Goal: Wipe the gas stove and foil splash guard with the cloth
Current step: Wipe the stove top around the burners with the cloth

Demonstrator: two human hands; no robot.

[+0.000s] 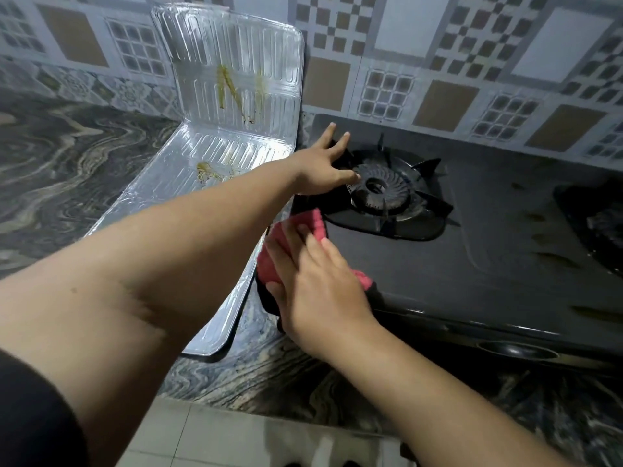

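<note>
A black gas stove [472, 237] stands on the marbled counter, with dried smears on its top at the right. My right hand [317, 281] lies flat on a pink cloth [317, 222], pressing it onto the stove's front left corner. My left hand [325, 166] reaches across with fingers spread and rests on the left burner's pan support [394, 193]. The silver foil splash guard [232, 106] is folded, one panel upright against the wall and one lying flat to the left of the stove. Yellow-brown streaks mark both panels.
A second burner [600, 227] shows at the right edge. The marbled counter [67, 163] stretches left of the foil and along the front. A patterned tile wall [438, 62] rises behind. A round stove knob [515, 352] sits on the front face.
</note>
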